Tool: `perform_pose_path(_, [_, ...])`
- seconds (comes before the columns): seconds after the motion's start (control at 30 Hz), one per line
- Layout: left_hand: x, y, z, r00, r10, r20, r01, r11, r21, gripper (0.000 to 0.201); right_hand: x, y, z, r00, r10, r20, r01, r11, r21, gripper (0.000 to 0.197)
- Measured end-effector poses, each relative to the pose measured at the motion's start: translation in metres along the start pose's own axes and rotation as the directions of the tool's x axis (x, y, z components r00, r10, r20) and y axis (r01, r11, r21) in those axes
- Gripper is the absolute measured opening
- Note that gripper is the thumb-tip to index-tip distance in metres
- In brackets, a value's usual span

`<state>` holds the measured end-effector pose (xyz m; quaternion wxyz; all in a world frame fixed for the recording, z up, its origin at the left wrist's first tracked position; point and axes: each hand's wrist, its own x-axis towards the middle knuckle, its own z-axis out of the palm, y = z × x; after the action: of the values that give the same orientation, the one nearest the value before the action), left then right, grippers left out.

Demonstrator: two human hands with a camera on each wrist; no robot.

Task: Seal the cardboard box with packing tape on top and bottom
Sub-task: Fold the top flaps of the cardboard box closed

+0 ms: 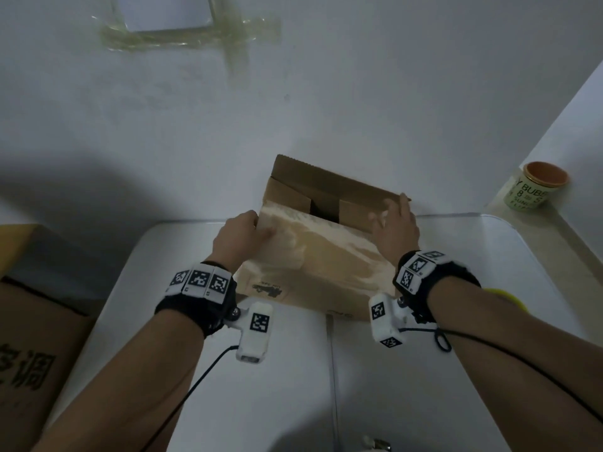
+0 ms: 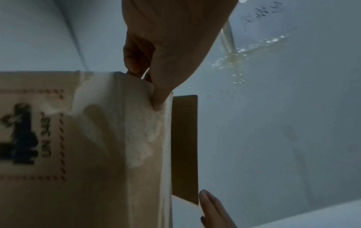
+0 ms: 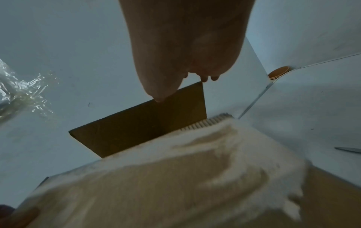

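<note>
A brown cardboard box stands tilted on the white table, its pale, torn-looking side toward me and its far flap raised. My left hand grips the box's left corner, thumb on the facing side and fingers curled behind the edge; the left wrist view shows the same hand at that corner. My right hand holds the right corner. In the right wrist view its thumb and fingers pinch the upper edge of the dark flap. A yellow rim, perhaps the tape roll, peeks out behind my right forearm.
A green cup with an orange inside stands on the ledge at the right. A large printed carton is left of the table. A sheet taped to the wall hangs above. A grey pointed blade lies on the table at the right.
</note>
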<state>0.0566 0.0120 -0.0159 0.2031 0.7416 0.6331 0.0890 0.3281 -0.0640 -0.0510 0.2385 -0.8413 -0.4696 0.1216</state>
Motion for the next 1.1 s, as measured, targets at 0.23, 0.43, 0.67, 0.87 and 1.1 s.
perform_pose_path(0.23, [0.0,-0.012,0.012,0.986,-0.148,0.072,0.153,0.985,-0.073,0.04,0.019,-0.009,0.001,0.99,-0.122,-0.069,0.122,0.992,0.0,0.054])
perform_pose_path(0.43, [-0.013,-0.056,0.041,0.932,-0.293,0.214,0.328,0.931,-0.157,0.068,0.025,-0.02,0.018,0.993,-0.118,-0.003,0.118,0.993,-0.003,0.055])
perform_pose_path(0.67, [-0.011,-0.069,0.062,0.942,-0.323,0.096,0.335,0.93,-0.153,0.064,0.025,-0.033,0.033,0.979,-0.184,0.085,0.191,0.978,-0.084,0.059])
perform_pose_path(0.87, [0.002,-0.067,0.054,0.889,-0.245,0.386,0.436,0.712,-0.551,0.067,0.025,-0.041,0.048,0.966,-0.183,0.184,0.229,0.935,-0.269,0.055])
perform_pose_path(1.1, [0.019,-0.071,0.064,0.867,-0.204,0.456,0.478,0.601,-0.64,0.077,0.009,-0.012,0.055,0.953,-0.061,0.295,0.135,0.963,-0.235,0.04])
